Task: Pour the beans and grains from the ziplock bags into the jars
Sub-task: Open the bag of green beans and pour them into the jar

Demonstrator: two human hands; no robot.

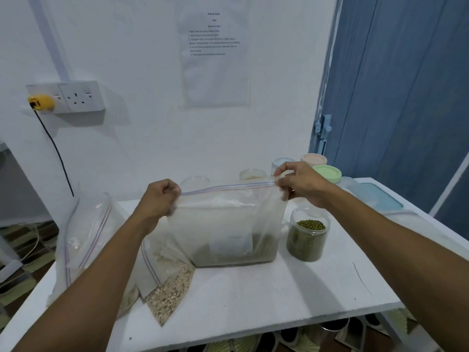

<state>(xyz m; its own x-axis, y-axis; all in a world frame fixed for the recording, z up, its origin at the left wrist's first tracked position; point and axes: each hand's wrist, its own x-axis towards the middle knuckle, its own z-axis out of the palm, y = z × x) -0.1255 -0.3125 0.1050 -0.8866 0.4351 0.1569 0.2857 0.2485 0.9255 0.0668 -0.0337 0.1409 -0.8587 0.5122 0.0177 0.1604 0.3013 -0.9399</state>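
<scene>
A clear ziplock bag (228, 224) stands upright on the white table (266, 293), with a thin layer of green beans at its bottom. My left hand (162, 196) pinches the left end of its zip strip and my right hand (299, 182) pinches the right end, holding the strip stretched flat. To the right of the bag stands an open clear jar (308, 235) filled nearly to the top with green mung beans. A second ziplock bag (170, 283) with pale grains lies at the front left, under my left forearm.
An empty-looking ziplock bag (83, 235) stands at the table's left edge. Behind the held bag are two clear jars (252, 175), partly hidden. Peach, green and pale blue lids (327, 172) sit at the back right beside a blue-lidded container (378, 196). A wall socket with a cable is at the left.
</scene>
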